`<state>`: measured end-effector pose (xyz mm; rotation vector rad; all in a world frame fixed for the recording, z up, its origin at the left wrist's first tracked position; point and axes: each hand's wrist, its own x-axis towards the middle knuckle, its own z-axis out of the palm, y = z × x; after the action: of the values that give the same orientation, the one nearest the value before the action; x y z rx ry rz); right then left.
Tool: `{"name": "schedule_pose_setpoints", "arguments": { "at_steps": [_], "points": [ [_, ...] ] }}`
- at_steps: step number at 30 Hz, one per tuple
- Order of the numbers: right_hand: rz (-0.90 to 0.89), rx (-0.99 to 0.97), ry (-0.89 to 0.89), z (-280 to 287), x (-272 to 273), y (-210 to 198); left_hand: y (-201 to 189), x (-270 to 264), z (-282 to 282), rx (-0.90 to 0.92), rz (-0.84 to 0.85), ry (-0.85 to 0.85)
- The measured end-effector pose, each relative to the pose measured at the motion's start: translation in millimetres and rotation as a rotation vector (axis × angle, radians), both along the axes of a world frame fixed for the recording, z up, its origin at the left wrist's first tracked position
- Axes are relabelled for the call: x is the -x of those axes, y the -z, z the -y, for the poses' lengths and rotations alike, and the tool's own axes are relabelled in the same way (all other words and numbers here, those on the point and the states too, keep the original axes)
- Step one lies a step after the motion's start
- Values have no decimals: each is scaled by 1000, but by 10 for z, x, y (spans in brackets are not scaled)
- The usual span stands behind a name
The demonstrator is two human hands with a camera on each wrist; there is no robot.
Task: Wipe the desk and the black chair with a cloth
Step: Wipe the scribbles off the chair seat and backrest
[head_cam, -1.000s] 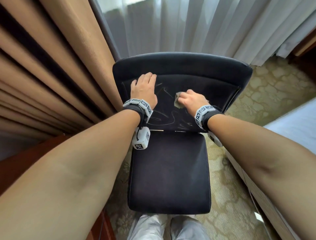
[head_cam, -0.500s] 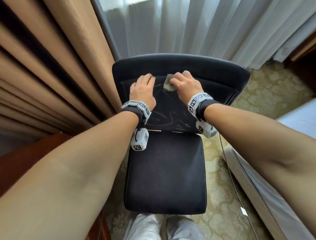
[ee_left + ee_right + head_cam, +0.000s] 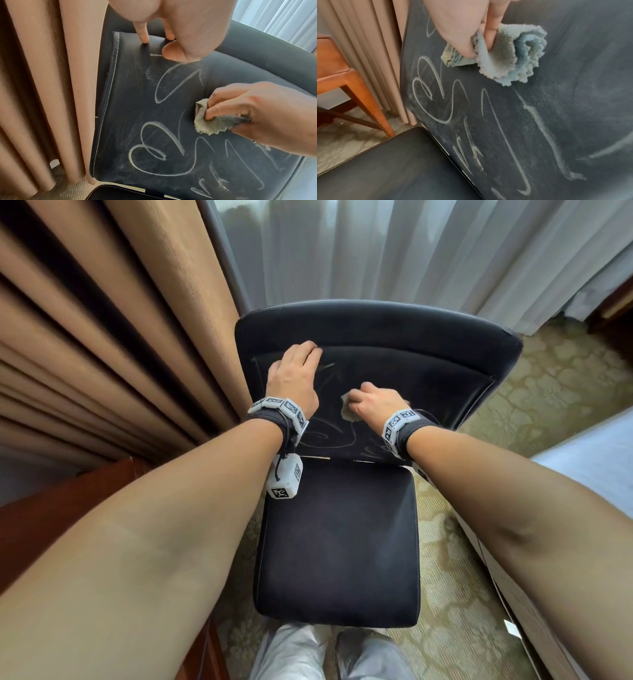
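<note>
Head view, bottom centre of the frame: the person's pale trouser legs [image 3: 329, 652] stand on the patterned carpet [image 3: 459, 594], just in front of the black chair [image 3: 337, 542]. Its seat fills the lower middle of the frame and its backrest rises in the middle, against the curtains. The right hand [image 3: 375, 402], just right of centre, has its fingers curled round a bunched grey-blue cloth [image 3: 347, 412] and presses it against the backrest panel. White chalk-like scribbles [image 3: 154, 152] cover that panel; in the left wrist view they loop below and to the left of the cloth, with a smeared patch higher up. The right wrist view shows the thumb and fingers pinching the cloth's folds, with more scribbles running down to the seat edge. The left hand [image 3: 294, 378], left of centre, rests on the upper left of the backrest, holding nothing, its fingertips [image 3: 144, 36] touching the stitched top edge of the panel. At the lower left of the frame is the corner of a reddish wooden table [image 3: 51, 515]. Tan drapes [image 3: 113, 330] fill the upper left; white sheer curtains [image 3: 411, 251] hang across the top. A white bed edge [image 3: 589, 470] sits at the right.
</note>
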<state>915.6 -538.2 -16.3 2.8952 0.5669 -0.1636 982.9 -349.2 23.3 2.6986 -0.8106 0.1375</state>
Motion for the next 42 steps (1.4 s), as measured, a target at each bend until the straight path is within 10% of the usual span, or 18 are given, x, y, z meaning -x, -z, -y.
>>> {"name": "schedule_pose_setpoints", "arguments": {
  "at_steps": [8, 18, 34, 42],
  "points": [
    [36, 29, 30, -10, -116, -227, -114, -19, -16, -29, -38, -24],
    [491, -329, 208, -312, -424, -510, -203, -136, -67, 17, -75, -2],
    [-53, 154, -116, -270, -346, -321, -140, -197, -156, 38, -93, 60],
    [216, -207, 3, -435, -305, -556, -113, -154, -447, 190, -84, -93]
  ]
}}
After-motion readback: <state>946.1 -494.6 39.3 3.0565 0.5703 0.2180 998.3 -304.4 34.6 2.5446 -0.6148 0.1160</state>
